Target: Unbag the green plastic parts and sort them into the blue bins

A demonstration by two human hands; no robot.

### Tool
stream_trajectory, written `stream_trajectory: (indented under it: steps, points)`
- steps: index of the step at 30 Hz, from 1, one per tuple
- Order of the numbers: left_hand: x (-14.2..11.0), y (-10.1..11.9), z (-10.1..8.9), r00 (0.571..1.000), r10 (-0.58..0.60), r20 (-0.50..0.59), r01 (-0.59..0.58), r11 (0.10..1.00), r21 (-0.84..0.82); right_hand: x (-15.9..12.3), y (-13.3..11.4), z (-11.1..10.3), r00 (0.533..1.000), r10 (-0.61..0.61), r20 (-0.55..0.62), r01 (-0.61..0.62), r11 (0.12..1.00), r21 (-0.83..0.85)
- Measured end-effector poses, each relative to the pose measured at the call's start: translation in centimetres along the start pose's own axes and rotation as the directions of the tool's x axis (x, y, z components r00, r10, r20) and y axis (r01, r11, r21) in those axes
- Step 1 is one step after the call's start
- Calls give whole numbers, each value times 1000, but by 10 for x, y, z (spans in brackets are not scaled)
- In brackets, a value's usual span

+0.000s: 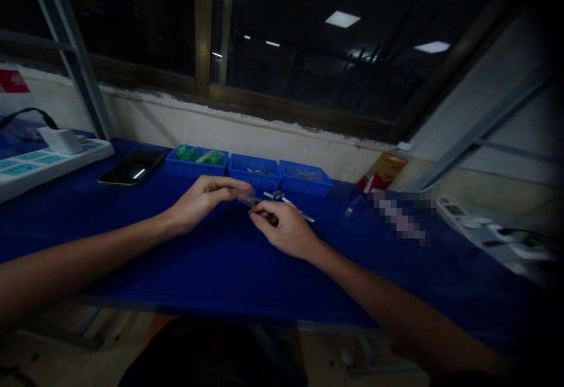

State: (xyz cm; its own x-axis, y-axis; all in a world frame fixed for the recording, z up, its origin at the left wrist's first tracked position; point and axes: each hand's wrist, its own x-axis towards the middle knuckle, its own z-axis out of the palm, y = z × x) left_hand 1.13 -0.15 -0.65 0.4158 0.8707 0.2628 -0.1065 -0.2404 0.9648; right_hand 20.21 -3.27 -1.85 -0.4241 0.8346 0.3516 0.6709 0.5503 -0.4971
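Note:
My left hand (203, 198) reaches in from the left, fingers pinched together on a small clear piece (247, 199) above the blue table (211, 258). My right hand (282, 227) meets it from the right, fingers curled and pinching the same small piece. Just behind my right hand lies a slim metal tool (288, 202) on the table. The piece is too small and dim to name.
Three blue bins stand in a row behind the hands: one with green parts (197, 161), a middle one (255, 171), and a right one (305, 177). A black phone (131, 167) lies left. A white power strip (39, 161) sits far left, an orange box (381, 172) right.

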Motion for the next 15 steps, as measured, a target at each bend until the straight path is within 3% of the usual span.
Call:
stream_trajectory:
  steps: [6,10,15]
  points:
    - [-1,0,1,999,51,7,-51,999,18,0,-3,-2,999,46,20,-49,984,171]
    - [1,-3,3,999,41,-11,-40,995,94,3,-6,-4,994,91,57,-106,920,379]
    - [2,-7,2,996,30,86,-34,998,44,5,-2,0,993,119,1,-105,880,462]
